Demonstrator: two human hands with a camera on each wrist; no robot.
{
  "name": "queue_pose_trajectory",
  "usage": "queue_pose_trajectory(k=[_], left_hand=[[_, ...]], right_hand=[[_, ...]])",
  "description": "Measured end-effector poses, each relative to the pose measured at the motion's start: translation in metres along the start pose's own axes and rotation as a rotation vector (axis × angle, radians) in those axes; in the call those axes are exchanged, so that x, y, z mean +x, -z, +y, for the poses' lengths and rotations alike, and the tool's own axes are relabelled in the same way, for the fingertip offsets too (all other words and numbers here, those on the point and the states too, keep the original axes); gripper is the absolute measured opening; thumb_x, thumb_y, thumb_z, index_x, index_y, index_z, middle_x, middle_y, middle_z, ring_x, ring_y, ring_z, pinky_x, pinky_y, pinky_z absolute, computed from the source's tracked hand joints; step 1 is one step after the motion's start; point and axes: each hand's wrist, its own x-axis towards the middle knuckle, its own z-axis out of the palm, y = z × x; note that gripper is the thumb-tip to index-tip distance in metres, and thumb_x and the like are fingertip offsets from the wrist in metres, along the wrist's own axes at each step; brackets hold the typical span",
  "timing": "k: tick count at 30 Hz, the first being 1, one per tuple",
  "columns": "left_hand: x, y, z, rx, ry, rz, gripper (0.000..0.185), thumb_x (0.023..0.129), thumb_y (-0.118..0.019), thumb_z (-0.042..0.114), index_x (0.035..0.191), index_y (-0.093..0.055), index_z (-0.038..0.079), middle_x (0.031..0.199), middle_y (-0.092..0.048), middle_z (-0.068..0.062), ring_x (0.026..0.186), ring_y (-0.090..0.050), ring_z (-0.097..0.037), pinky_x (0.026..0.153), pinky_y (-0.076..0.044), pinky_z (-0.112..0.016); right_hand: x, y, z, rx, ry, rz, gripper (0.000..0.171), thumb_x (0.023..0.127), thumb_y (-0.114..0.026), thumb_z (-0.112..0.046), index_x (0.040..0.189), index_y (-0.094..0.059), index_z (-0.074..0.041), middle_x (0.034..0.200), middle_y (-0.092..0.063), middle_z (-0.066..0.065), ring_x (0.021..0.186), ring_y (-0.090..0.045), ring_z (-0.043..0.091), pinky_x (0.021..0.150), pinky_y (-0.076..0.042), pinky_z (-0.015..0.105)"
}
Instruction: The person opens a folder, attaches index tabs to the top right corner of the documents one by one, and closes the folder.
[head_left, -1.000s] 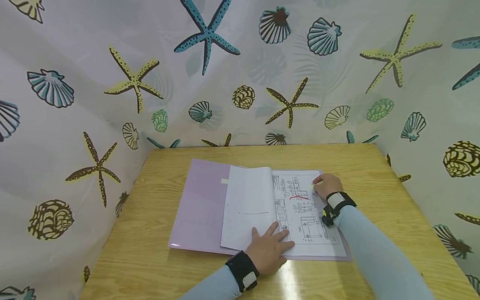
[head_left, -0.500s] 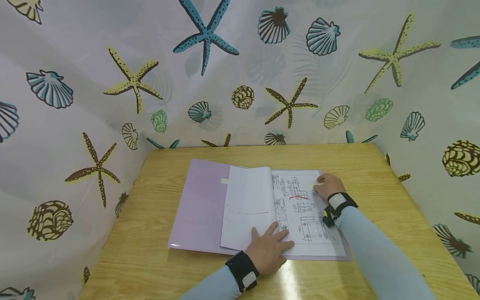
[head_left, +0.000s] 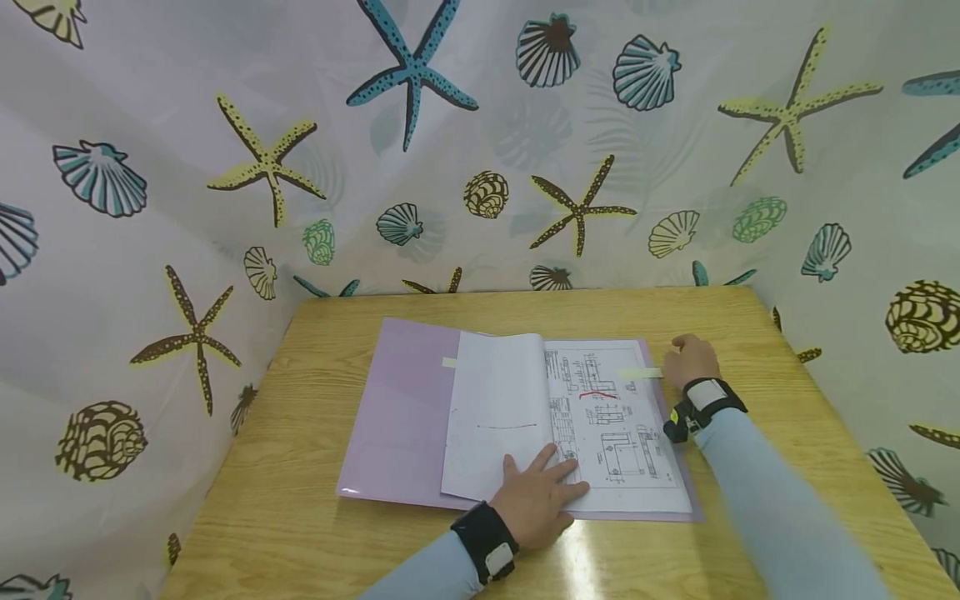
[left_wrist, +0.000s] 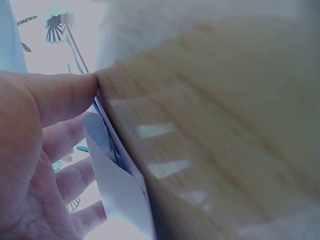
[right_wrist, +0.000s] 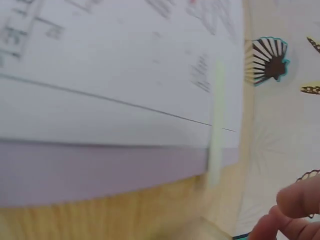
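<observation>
At the middle of the worktop (head_left: 315, 500), a glossy pale-wood laminate with a fine straight grain, lies an open lilac plastic folder (head_left: 401, 408), smooth and flat, its long edges running roughly parallel to the near edge of the worktop. Thin white sheets are stacked in it: a blank page (head_left: 495, 412) on the left half, bowed slightly upward along the fold, and a printed technical drawing (head_left: 611, 442) on the right half, covered in fine black line work with one short red stroke. The left hand (head_left: 536, 500) lies flat with its grip released, straight spread fingers pressing the lower edges of both sheets near the fold (the left wrist view shows the thumb against the paper edges and the shiny wood beside them). A narrow pale-yellow sticky strip (head_left: 641, 373) sits across the upper right margin of the drawing, its end reaching over the folder's right border; in the right wrist view it reads as a slim matte band (right_wrist: 216, 125) crossing paper, lilac plastic and wood. The right hand (head_left: 692, 360) rests just beyond that end of the strip, toward the right edge of the worktop, fingers loosely curled, grasping nothing that I can see. A curtain (head_left: 480, 125) printed with starfish and shells encloses the worktop on three sides.
</observation>
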Motion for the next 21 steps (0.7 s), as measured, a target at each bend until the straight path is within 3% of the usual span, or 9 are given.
queue_pose_trajectory(k=[3, 6, 11, 16, 21], left_hand=[[0.0, 0.002, 0.0, 0.002, -0.001, -0.005, 0.049, 0.09, -0.062, 0.046, 0.137, -0.051, 0.042, 0.151, -0.036, 0.01, 0.143, -0.022, -0.025, 0.088, -0.034, -0.074], [0.0, 0.003, 0.001, 0.005, 0.0, -0.013, 0.049, 0.09, -0.061, 0.046, 0.137, -0.051, 0.042, 0.151, -0.037, 0.011, 0.143, -0.023, -0.025, 0.088, -0.034, -0.074], [0.0, 0.004, 0.001, 0.006, 0.005, -0.019, 0.049, 0.09, -0.061, 0.047, 0.137, -0.05, 0.043, 0.151, -0.036, 0.011, 0.143, -0.022, -0.025, 0.089, -0.034, -0.074], [0.0, 0.004, 0.001, 0.007, 0.007, -0.017, 0.049, 0.09, -0.061, 0.047, 0.137, -0.05, 0.043, 0.151, -0.036, 0.011, 0.143, -0.023, -0.025, 0.088, -0.034, -0.074], [-0.001, 0.004, 0.0, 0.004, 0.004, -0.009, 0.049, 0.089, -0.063, 0.047, 0.137, -0.051, 0.043, 0.151, -0.037, 0.011, 0.143, -0.024, -0.025, 0.088, -0.035, -0.074]], right_hand=[[-0.001, 0.007, -0.005, 0.028, 0.076, 0.061, 0.041, 0.097, -0.038, -0.009, 0.133, -0.048, 0.006, 0.133, -0.047, 0.03, 0.119, -0.045, 0.047, 0.096, -0.04, 0.059], [-0.006, 0.006, -0.011, -0.019, 0.216, 0.083, 0.034, 0.098, -0.042, -0.007, 0.127, -0.054, 0.006, 0.127, -0.051, 0.029, 0.117, -0.048, 0.047, 0.095, -0.041, 0.058], [-0.026, -0.009, -0.026, -0.184, 0.386, -0.019, 0.03, 0.097, -0.046, -0.003, 0.123, -0.061, 0.004, 0.128, -0.053, 0.028, 0.12, -0.048, 0.047, 0.098, -0.039, 0.058], [-0.043, -0.027, -0.03, -0.382, 0.447, -0.163, 0.037, 0.095, -0.05, 0.002, 0.132, -0.053, 0.006, 0.135, -0.05, 0.026, 0.126, -0.044, 0.046, 0.103, -0.034, 0.057], [-0.048, -0.042, -0.027, -0.517, 0.442, -0.169, 0.04, 0.097, -0.048, -0.003, 0.137, -0.049, 0.003, 0.139, -0.046, 0.027, 0.126, -0.043, 0.047, 0.1, -0.035, 0.061]])
